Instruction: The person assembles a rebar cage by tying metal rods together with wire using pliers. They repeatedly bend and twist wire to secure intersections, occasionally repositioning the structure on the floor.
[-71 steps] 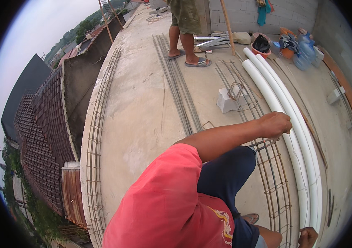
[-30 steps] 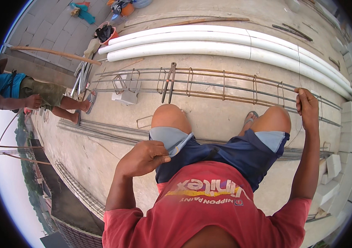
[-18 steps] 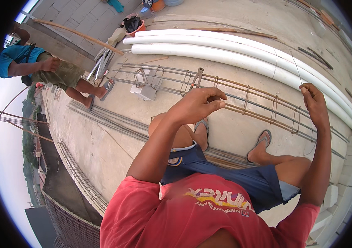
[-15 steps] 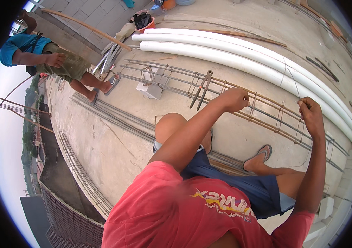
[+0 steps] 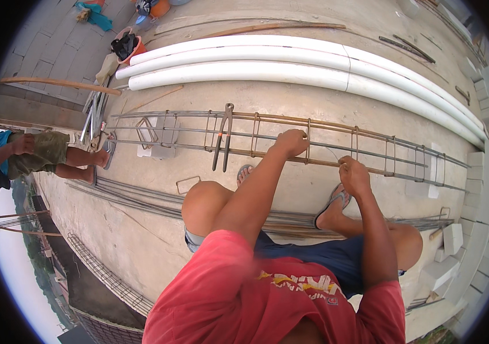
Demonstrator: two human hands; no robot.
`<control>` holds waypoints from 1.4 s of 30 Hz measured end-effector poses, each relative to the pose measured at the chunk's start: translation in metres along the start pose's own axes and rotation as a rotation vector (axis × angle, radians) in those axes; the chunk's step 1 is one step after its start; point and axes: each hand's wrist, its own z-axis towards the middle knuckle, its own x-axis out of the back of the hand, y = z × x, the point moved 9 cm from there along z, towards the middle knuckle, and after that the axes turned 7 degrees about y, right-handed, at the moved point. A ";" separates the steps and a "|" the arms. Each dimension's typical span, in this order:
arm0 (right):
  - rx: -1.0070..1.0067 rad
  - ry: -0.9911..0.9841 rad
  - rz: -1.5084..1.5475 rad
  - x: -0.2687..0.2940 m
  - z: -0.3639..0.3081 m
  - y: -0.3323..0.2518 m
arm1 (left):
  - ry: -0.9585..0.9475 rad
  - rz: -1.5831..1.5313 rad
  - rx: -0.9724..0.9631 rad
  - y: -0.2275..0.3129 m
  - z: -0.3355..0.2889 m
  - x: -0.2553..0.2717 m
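Observation:
A long rebar cage (image 5: 370, 141) of steel bars and square stirrups lies across in front of me. My left hand (image 5: 293, 143) is closed at the cage beside a stirrup (image 5: 308, 140); its fingertips hide what they pinch. Nearer me and to its right, my right hand (image 5: 353, 174) pinches a thin binding wire at the near bar. Only a short, faint stretch of this wire shows between my hands. A pair of pincers (image 5: 222, 137) with dark handles rests across the cage, left of my left hand.
Three long white pipes (image 5: 244, 69) lie beyond the cage. Concrete blocks (image 5: 454, 238) stand at right. Loose steel bars (image 5: 135, 195) run along the floor by my feet. Another person (image 5: 38, 152) stands at far left. A bucket (image 5: 127, 49) holds a black bag.
My right hand has come down and left, from above the cage's far side to its near bar, bringing the wire close to my left hand. The view has turned.

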 end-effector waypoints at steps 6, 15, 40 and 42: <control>-0.011 -0.073 -0.015 -0.027 0.016 0.007 | -0.060 0.080 0.054 -0.004 0.018 -0.020; -0.079 -0.065 0.321 -0.054 0.038 0.018 | 0.004 -0.086 0.022 -0.004 0.023 -0.012; -0.991 -0.185 1.641 -0.155 0.058 -0.006 | 0.073 0.196 -0.092 0.024 0.017 0.003; -1.024 -0.138 1.651 -0.154 0.058 -0.001 | 0.046 0.433 -0.084 0.047 0.020 0.006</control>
